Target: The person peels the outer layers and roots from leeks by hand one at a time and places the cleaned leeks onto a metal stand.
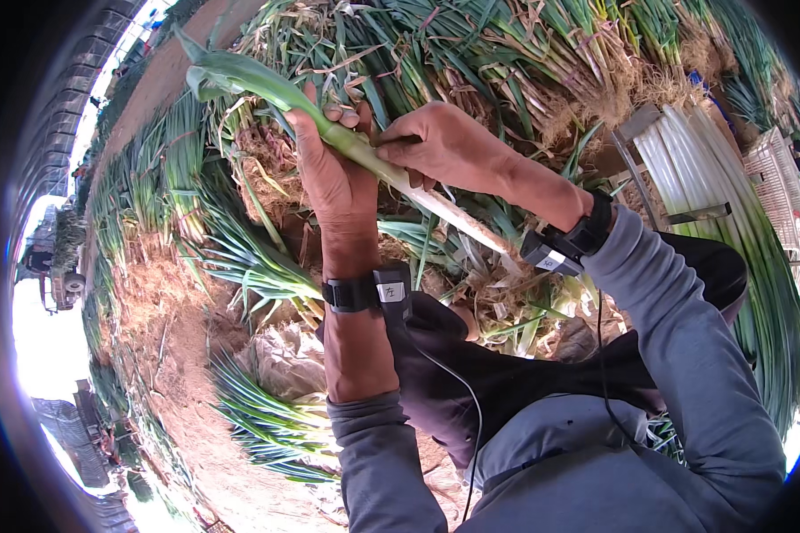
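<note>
A long green onion stalk (436,202) with a white shaft and green leaves runs slantwise across the middle of the view. My left hand (333,169) is wrapped around its green upper part. My right hand (449,147) pinches the stalk just below, where green turns to white, fingers on its outer skin. Both wrists carry black straps with small devices. The leafy top (227,75) points to the upper left, and the white end reaches down to the right.
A big heap of untrimmed green onions (524,53) with roots fills the top. Cleaned white stalks (693,169) lie in a rack at the right beside a white crate (778,182). Peelings and loose leaves (267,266) cover the dirt ground.
</note>
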A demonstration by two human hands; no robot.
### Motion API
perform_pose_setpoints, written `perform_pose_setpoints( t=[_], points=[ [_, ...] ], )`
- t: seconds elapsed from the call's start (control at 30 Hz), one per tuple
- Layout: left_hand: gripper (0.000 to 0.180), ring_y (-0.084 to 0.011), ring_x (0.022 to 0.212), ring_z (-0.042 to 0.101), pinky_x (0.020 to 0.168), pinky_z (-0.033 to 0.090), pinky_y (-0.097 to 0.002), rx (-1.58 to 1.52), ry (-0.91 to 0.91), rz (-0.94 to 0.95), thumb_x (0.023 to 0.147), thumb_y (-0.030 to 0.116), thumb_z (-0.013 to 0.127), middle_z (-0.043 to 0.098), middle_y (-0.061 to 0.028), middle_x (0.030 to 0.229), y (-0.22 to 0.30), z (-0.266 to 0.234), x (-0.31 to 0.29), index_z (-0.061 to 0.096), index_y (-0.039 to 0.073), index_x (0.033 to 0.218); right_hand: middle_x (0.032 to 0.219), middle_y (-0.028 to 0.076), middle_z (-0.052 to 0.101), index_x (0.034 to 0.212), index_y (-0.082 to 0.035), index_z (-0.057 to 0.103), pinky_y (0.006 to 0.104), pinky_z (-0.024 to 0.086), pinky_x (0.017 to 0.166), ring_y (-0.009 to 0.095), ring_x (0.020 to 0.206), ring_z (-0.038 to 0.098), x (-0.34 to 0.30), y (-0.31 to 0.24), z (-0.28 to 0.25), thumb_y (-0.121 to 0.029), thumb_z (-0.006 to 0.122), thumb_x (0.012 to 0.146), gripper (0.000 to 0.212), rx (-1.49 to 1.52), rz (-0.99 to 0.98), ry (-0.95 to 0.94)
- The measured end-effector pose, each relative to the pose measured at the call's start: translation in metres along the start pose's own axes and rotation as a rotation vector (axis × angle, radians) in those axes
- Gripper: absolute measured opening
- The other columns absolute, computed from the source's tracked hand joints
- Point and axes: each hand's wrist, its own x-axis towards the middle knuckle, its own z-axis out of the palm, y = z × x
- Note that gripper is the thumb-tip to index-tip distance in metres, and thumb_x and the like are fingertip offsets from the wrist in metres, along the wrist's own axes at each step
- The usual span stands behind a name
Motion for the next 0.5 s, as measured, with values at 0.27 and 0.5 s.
perform_pose_setpoints(
  t=[0.27,0.5],
  points=[
    [0.073,-0.0183,0.085,0.058,0.106,0.046,-0.0454,-0.033,-0.057,0.013,0.098,0.054,0.056,0.056,-0.0015,0.086,-0.001,0.002,0.0,0.042,-0.002,0.143,0.077,0.013,0.069,0.109,0.002,0.072,0.0322,0.053,0.058,0.015,0.063,0.066,0.003,-0.004,0.006,-0.014,0.067,0.092,0.024,-0.209,-0.172,0.066],
    [0.059,-0.0195,0.086,0.057,0.111,0.044,-0.0469,-0.037,0.007,-0.022,0.102,0.046,0.053,0.053,-0.0011,0.081,-0.002,0.007,-0.004,0.051,-0.002,0.135,0.078,0.016,0.067,0.098,0.003,0.07,0.0351,0.053,0.067,0.023,0.07,0.068,0.004,0.01,0.008,-0.017,0.069,0.084,0.024,-0.356,-0.232,0.203]
  ],
)
